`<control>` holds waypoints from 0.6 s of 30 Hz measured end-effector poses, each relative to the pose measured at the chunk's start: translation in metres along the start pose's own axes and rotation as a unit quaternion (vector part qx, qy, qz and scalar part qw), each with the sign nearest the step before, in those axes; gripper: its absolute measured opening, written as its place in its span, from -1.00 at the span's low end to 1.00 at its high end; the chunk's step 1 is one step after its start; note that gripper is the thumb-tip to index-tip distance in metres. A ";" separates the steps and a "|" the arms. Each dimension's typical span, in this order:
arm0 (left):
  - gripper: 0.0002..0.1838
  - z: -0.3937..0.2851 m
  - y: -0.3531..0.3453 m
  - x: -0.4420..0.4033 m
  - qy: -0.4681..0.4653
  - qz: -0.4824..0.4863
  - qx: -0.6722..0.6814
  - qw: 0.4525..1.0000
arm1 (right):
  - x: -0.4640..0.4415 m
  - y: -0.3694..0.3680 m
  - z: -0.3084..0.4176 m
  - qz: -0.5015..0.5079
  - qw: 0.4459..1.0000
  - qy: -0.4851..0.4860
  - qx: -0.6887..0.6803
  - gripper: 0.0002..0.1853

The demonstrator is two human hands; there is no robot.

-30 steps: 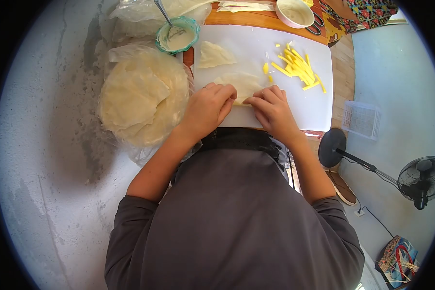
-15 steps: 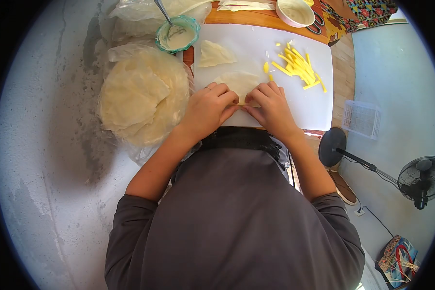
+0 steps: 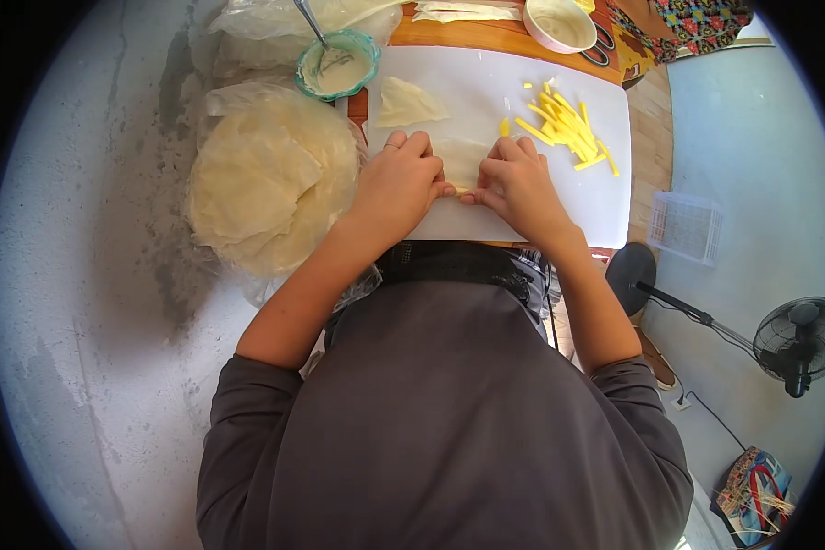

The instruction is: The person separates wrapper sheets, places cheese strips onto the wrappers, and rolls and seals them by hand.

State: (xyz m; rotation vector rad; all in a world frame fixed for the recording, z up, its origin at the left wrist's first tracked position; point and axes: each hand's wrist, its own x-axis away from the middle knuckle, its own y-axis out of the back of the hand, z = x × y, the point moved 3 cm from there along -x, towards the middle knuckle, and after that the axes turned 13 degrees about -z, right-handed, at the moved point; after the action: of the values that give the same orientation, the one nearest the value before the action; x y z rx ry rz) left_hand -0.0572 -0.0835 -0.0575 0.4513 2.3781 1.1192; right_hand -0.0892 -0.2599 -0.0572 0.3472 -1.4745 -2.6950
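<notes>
A thin, pale dough wrapper (image 3: pixel 460 158) lies on the white cutting board (image 3: pixel 587 209), its near edge rolled into a narrow tube. My left hand (image 3: pixel 403 179) pinches the left end of that roll with thumb and fingers. At the right end, my right hand (image 3: pixel 513 183) grips it the same way, fingers curled over the top. Whatever is inside the roll is hidden. A second wrapper piece (image 3: pixel 408 103), roughly triangular, rests farther back on the board. Yellow strips (image 3: pixel 568 128) are heaped to the right, with a loose bit near my right fingers.
Left of the board, a stack of round wrappers (image 3: pixel 261 188) sits in clear plastic. Behind it is a teal bowl (image 3: pixel 339 64) of white paste with a spoon. A pale bowl (image 3: pixel 559 26) and scissors (image 3: pixel 600 44) are at the back; another person's patterned clothing (image 3: pixel 697 23) shows beyond.
Both hands have moved slightly away from my body, rolling the wrapper's near edge forward. Less of the flat wrapper shows, and my right hand now covers one small yellow bit.
</notes>
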 end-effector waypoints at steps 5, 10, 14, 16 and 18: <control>-0.74 0.001 -0.002 -0.015 0.023 0.071 -0.085 0.994 | -0.013 -0.001 -0.011 0.063 0.998 -0.017 0.009 -0.68; -0.76 -0.001 -0.001 -0.025 0.020 0.072 -0.107 0.991 | -0.018 0.002 -0.010 0.067 0.997 -0.037 0.023 -0.70; -0.76 -0.005 0.001 -0.025 0.006 0.033 -0.073 0.997 | -0.017 0.008 0.008 -0.026 0.998 0.039 -0.048 -0.73; -0.77 -0.006 0.001 -0.023 -0.006 0.016 -0.055 0.998 | -0.010 0.006 0.016 -0.025 0.993 0.053 -0.102 -0.71; -0.80 -0.005 0.001 -0.021 -0.022 0.005 -0.036 0.999 | -0.002 0.005 0.020 -0.035 0.989 0.058 -0.133 -0.71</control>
State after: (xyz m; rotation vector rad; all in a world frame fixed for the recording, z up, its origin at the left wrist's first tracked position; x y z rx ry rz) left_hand -0.0426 -0.0964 -0.0482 0.4592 2.2927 1.1820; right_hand -0.0924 -0.2458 -0.0424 0.5375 -1.0741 -2.8223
